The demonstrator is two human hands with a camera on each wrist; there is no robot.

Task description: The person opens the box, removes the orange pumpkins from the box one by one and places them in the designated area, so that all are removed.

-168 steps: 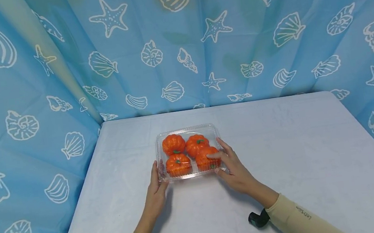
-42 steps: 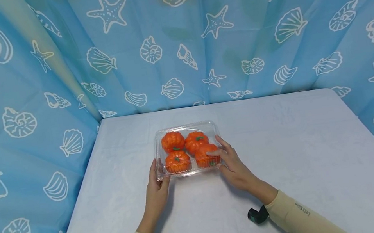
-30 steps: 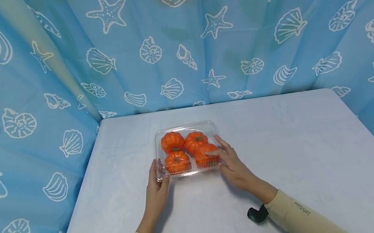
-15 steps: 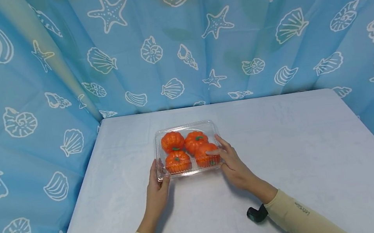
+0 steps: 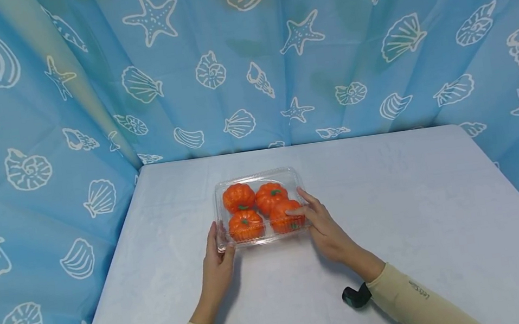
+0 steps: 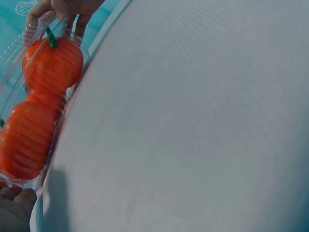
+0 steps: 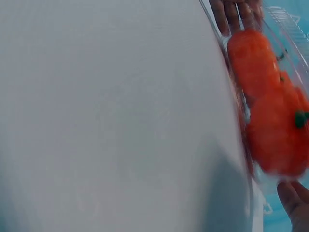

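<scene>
Blue shell-printed curtain (image 5: pixel 278 80) hangs beyond the left hand (image 5: pixel 217 265) and right hand (image 5: pixel 327 234), the white-topped table (image 5: pixel 402 198) spread beneath them. And here between them, the clear rectangular plastic box (image 5: pixel 289 179), hands apart, each clamped on its own side; inside, four round, ribbed orange pumpkins (image 5: pixel 271 198) with green stems (image 6: pixel 51 38).

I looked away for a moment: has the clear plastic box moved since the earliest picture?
No, not noticeably: in the head view, the plastic box keeps practically the same place against the far edge of the table.
</scene>
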